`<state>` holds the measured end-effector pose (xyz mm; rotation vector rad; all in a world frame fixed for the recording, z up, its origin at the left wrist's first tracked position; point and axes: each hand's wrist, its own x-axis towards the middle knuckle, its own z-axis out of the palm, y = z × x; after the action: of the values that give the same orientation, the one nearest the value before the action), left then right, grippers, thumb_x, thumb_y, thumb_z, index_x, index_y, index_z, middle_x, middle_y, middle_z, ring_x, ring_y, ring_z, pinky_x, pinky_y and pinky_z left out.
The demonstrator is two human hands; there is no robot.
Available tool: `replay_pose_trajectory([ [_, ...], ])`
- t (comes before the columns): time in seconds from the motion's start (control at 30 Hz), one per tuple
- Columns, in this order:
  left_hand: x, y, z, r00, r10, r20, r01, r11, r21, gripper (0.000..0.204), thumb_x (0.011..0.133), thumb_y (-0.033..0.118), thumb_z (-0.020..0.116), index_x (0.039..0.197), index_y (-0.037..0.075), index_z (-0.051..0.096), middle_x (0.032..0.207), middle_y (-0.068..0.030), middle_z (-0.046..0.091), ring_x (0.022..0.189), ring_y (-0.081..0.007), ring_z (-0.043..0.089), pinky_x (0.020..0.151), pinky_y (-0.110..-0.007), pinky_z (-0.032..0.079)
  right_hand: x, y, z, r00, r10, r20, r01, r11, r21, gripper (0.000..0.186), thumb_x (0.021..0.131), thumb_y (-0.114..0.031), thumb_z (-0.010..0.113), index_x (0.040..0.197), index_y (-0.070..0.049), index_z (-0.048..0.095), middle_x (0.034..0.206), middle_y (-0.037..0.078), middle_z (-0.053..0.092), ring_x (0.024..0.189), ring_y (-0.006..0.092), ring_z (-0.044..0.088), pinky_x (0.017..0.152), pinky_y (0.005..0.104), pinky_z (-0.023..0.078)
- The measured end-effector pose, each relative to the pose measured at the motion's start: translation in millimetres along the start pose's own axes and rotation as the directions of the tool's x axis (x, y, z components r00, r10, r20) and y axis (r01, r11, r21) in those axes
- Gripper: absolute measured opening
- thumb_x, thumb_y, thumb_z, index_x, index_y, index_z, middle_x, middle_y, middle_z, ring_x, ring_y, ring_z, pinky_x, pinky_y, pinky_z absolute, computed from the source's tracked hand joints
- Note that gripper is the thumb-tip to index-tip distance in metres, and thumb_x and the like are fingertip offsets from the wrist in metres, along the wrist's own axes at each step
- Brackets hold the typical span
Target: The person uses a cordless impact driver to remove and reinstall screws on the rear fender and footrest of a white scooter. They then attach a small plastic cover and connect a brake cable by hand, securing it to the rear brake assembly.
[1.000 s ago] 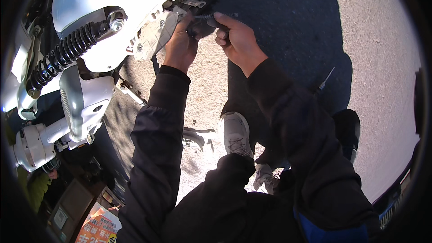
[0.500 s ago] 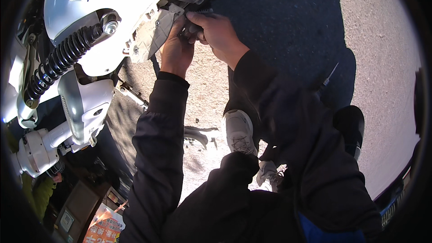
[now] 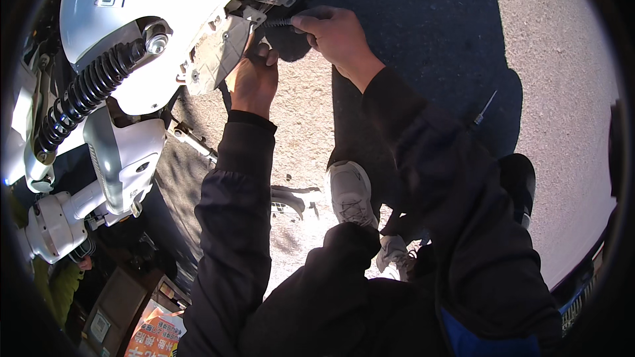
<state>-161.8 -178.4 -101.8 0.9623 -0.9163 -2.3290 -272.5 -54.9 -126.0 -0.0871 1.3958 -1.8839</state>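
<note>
A white scooter (image 3: 165,0) fills the upper left, with its underside parts facing me. My right hand (image 3: 336,34) pinches the end of a dark, ridged, rod-shaped piece (image 3: 278,22), which could be a spring or a corrugated sleeve. The piece's other end meets the metal bracket (image 3: 253,16) at the scooter's edge. Lower down, my left hand (image 3: 254,80) has its fingers curled beside a pale, dirty panel (image 3: 221,49). The panel and shadow partly hide those fingers, so what they hold cannot be seen.
A black coil shock absorber (image 3: 92,89) runs along the scooter's side. On the shaded ground at right lies a screwdriver (image 3: 486,107). A pale plastic part (image 3: 296,201) rests beside my shoe (image 3: 349,192). At lower left are another person's green sleeve (image 3: 63,287) and an orange-white sheet (image 3: 155,330).
My hands have moved apart. The right hand has shifted right and now shows the ridged piece between it and the bracket; the left has dropped slightly down and left.
</note>
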Motion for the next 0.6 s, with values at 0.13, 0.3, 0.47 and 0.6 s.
replay_pose_trajectory([
  [0.13,5.2,-1.6,11.6,0.966,-0.225,0.123,0.194,0.955,0.224,0.020,0.103,0.026,0.064,0.108,0.006,0.064,0.093,-0.0015,0.066,0.070,-0.0081,0.048,0.060,-0.025,0.038,-5.0,-9.3,-5.1,0.979,-0.201,0.029,0.198,0.911,-0.361,0.026,0.090,-0.018,0.072,0.097,0.007,0.074,0.084,0.016,0.075,0.075,0.0211,0.072,0.067,0.0325,0.055],
  [0.3,27.7,1.4,19.3,0.946,-0.221,0.237,0.114,0.912,0.395,0.020,0.102,0.025,0.064,0.110,0.007,0.064,0.089,-0.0011,0.066,0.070,-0.0062,0.053,0.058,-0.021,0.036,-3.9,-18.9,-5.6,0.984,-0.175,0.033,0.171,0.883,-0.437,0.029,0.090,-0.021,0.071,0.098,0.006,0.075,0.087,0.017,0.076,0.080,0.0240,0.074,0.073,0.0352,0.055],
  [0.47,28.4,0.4,18.2,0.938,-0.249,0.242,0.180,0.945,0.274,0.032,0.108,0.027,0.051,0.124,0.000,0.055,0.105,-0.0139,0.067,0.090,-0.0205,0.062,0.082,-0.034,0.048,-15.5,-20.7,-7.1,0.979,-0.174,-0.102,0.139,0.948,-0.286,0.029,0.089,-0.022,0.072,0.097,0.005,0.075,0.084,0.016,0.075,0.074,0.0217,0.071,0.069,0.0339,0.053],
  [0.6,24.0,-5.2,23.1,0.964,-0.211,0.161,0.167,0.954,0.247,0.043,0.112,0.031,0.040,0.137,-0.003,0.046,0.127,-0.0263,0.061,0.113,-0.0337,0.061,0.106,-0.045,0.048,-37.0,-8.3,-8.3,0.989,-0.135,-0.061,0.096,0.898,-0.430,0.032,0.087,-0.024,0.074,0.099,0.006,0.074,0.080,0.016,0.073,0.072,0.0229,0.069,0.068,0.0351,0.052],
])
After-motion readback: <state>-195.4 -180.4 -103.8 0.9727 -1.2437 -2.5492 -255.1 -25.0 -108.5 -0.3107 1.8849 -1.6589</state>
